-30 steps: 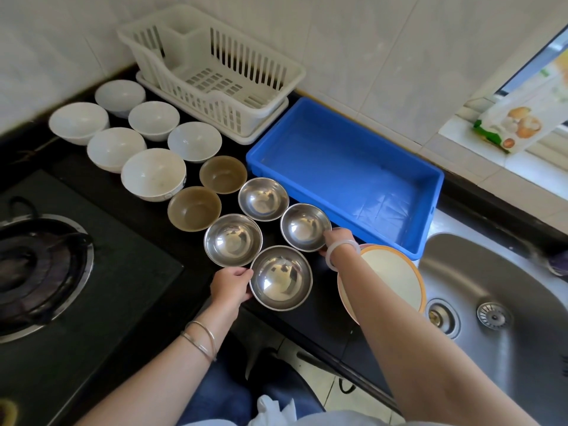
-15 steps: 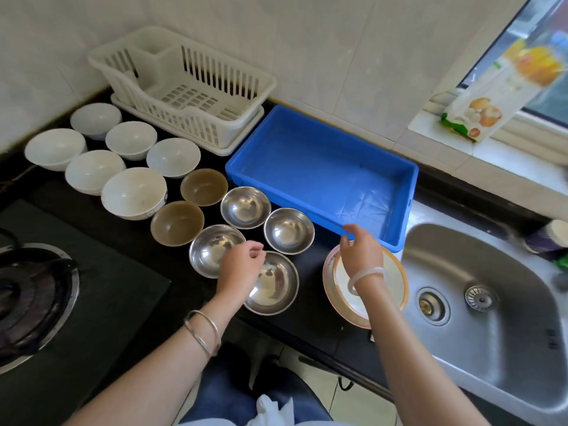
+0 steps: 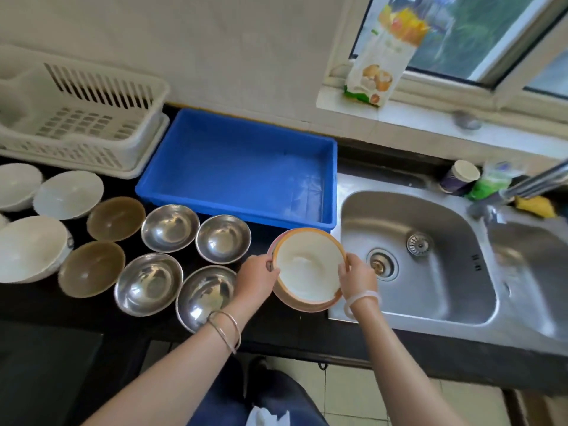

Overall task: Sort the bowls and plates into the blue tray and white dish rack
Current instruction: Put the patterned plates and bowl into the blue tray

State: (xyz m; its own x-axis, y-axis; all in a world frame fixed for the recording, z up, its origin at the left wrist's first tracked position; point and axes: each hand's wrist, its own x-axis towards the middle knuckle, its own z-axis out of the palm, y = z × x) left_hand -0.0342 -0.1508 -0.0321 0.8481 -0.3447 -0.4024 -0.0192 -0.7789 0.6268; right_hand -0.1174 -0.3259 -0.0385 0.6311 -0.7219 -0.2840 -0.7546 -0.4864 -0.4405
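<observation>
Single head-mounted wide-angle view, looking steeply down from close above the counter (image 3: 276, 329), facing the tiled wall (image 3: 230, 50).

Black stone countertop (image 3: 276, 327), glossy, running along a tiled wall. Resting directly on it: white slotted plastic dish rack (image 3: 76, 124) at the back left; rectangular blue plastic tray (image 3: 239, 167) just beside the rack; several white ceramic bowls (image 3: 67, 193) at the left; two brown translucent bowls (image 3: 115, 218); four stainless steel bowls (image 3: 170, 227) in a square cluster; stack of orange-rimmed white plates (image 3: 307, 269) at the edge of the inset stainless steel sink (image 3: 430, 256).
</observation>
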